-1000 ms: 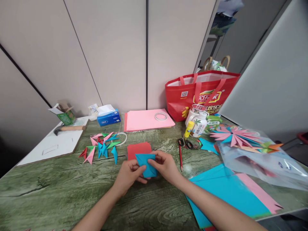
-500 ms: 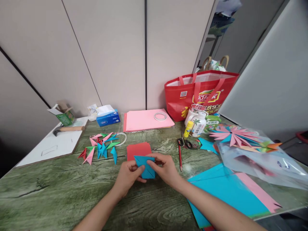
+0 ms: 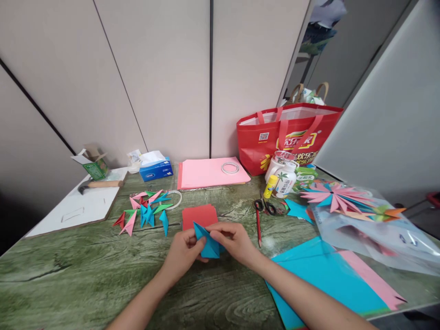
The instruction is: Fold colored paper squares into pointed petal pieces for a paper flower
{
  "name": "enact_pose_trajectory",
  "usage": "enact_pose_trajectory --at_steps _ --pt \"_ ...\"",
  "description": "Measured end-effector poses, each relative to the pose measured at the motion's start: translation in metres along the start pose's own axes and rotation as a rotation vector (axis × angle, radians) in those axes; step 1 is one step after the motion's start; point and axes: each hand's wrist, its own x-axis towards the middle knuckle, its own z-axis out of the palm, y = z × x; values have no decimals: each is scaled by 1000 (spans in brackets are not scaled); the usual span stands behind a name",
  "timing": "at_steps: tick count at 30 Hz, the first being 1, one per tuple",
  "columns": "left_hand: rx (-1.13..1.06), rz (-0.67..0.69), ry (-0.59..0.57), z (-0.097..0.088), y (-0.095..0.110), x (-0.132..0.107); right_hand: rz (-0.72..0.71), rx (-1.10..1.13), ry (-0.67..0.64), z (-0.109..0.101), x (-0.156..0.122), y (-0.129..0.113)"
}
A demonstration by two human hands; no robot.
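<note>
Head camera view: both hands meet over the middle of the green wood-grain table (image 3: pixel 82 279), close to the near edge. The left hand (image 3: pixel 184 252) is closed on the blue folded paper (image 3: pixel 209 243), pinching its left side with the thumb on top. The right hand (image 3: pixel 235 242) grips the same paper from the right, its fingertips pressed on the upper fold. The paper is a pointed, creased shape held just above the table, and its far tip overlaps the near edge of a red paper square (image 3: pixel 200 213) that lies flat on the table.

To the left of the red square lies a loose pile of folded paper points (image 3: pixel 146 211) in pink, red, green and blue, with a white tape ring (image 3: pixel 176 200) touching its far side. Farther left are a white board (image 3: pixel 77 208), a hammer (image 3: pixel 100 184) and a small green box (image 3: pixel 92 166). A blue tissue box (image 3: pixel 156 168) stands by the wall beside a stack of pink paper (image 3: pixel 209 174), which carries a tape roll (image 3: pixel 229 168).

To the right of the hands lie a red pencil (image 3: pixel 258 227) and scissors (image 3: pixel 264 206), then a glue stick (image 3: pixel 271 186), a white bottle (image 3: pixel 286 176) and a red bag (image 3: pixel 288 133). A paper flower (image 3: pixel 335 197) rests on a clear plastic bag (image 3: pixel 378 231), and a big blue sheet (image 3: pixel 323 279) lies under the right forearm
</note>
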Motion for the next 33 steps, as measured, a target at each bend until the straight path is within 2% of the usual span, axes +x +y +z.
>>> enact_pose_trajectory --at_steps 3,8,13,18,23,29,33 --pt "21 15 -64 2 -2 -2 128 179 -7 0 3 5" --pt "32 15 -154 2 1 -3 232 364 -151 -3 4 5" --pt "23 -29 -181 2 5 -3 328 429 -61 -2 4 1" --pt "-15 -106 -223 3 1 -4 367 474 -79 1 1 5" --pt "-1 -113 -229 3 1 -6 347 462 -81 -2 3 5" --pt "51 -189 -295 8 0 -9 337 434 30 -8 6 5" --pt "83 -212 -296 10 -3 -10 321 410 21 -8 6 4"
